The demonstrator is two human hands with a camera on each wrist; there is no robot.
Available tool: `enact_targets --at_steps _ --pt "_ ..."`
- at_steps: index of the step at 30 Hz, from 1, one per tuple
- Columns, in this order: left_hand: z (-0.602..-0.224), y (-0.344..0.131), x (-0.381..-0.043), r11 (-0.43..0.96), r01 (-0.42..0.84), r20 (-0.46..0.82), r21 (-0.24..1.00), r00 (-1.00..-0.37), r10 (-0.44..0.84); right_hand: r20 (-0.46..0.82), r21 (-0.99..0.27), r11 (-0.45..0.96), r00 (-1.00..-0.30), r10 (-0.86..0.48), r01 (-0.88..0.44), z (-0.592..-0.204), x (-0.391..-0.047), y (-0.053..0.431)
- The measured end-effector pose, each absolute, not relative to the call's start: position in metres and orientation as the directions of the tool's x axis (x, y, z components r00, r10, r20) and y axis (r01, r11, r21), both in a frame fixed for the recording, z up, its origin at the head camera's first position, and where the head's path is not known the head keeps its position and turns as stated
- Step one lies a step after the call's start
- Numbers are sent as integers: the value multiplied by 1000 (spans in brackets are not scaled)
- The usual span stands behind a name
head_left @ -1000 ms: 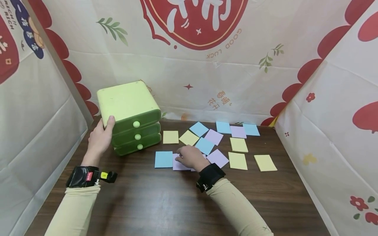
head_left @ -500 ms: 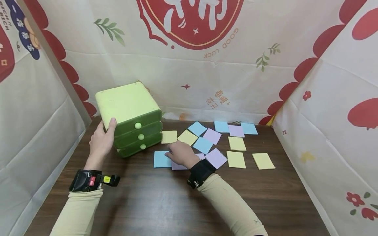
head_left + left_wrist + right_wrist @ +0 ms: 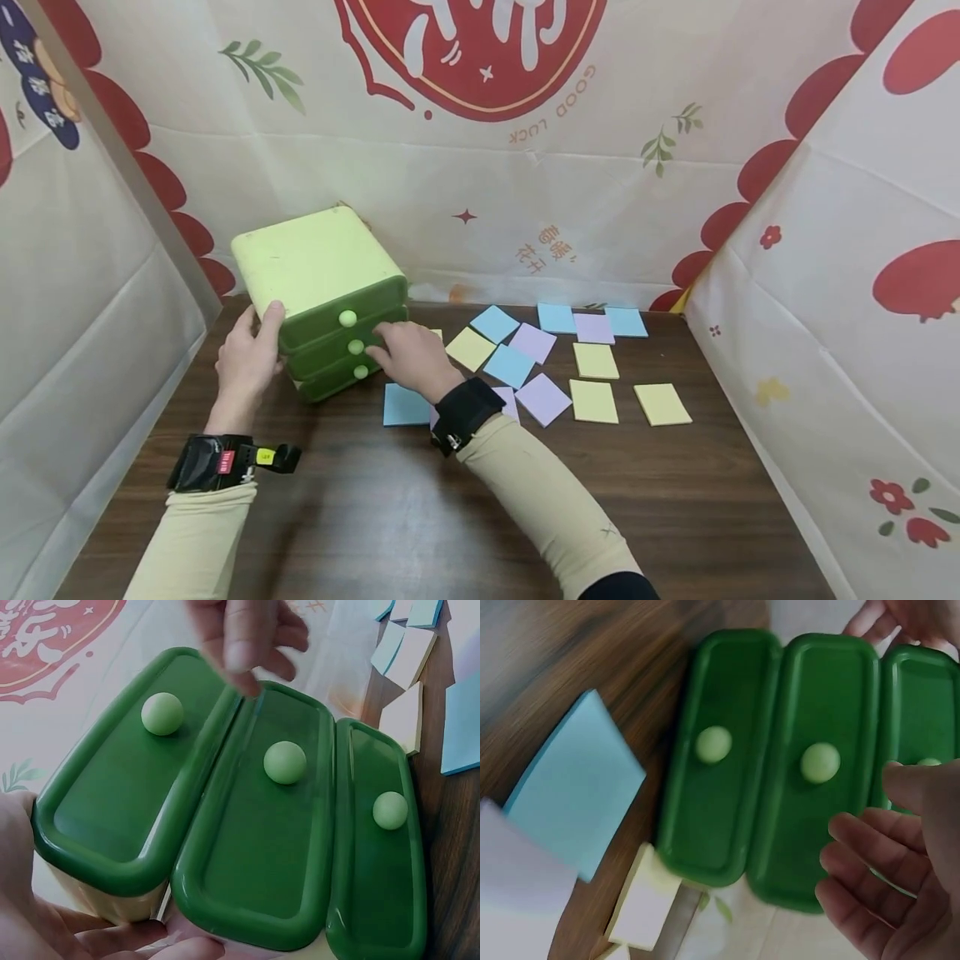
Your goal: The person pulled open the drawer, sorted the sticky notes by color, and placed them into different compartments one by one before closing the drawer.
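A small drawer box [image 3: 315,262] with a pale green top and green drawer fronts with round knobs stands at the left of the table. My left hand [image 3: 250,358] grips its left front side; in the left wrist view its fingers [image 3: 112,939] lie along the side wall. All drawers look closed. My right hand [image 3: 416,358] is in front of the drawer fronts, near the middle knob [image 3: 820,763]. Its fingers are loosely bent and hold nothing in the right wrist view. A blue sticky note pad [image 3: 405,406] lies just below that hand.
Several blue, purple and yellow sticky note pads [image 3: 543,399] lie across the dark wooden table [image 3: 375,508], right of the box. One yellow pad [image 3: 663,404] lies apart at the right. Printed cloth walls [image 3: 450,183] enclose the back and sides.
My right hand has moved left and up from above the purple pads to the drawer fronts. My left hand stays on the box, which shifts only slightly in view.
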State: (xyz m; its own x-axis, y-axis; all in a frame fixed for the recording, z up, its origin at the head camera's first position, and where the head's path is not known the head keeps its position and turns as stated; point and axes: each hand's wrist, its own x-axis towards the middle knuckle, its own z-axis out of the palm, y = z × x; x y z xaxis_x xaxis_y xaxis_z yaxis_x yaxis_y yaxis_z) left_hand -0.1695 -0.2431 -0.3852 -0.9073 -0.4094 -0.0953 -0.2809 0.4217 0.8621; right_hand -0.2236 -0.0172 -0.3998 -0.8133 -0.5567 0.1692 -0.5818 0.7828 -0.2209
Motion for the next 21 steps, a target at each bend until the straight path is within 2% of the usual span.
enact_targets --at_steps 8,21 --pt "-384 -242 -172 402 -312 -113 861 -887 -448 213 -246 819 -853 -477 -519 -385 -227 -45" --pt "-384 -238 -173 375 -352 -145 858 -866 -479 261 -166 853 -857 -446 -494 -385 -233 -55"
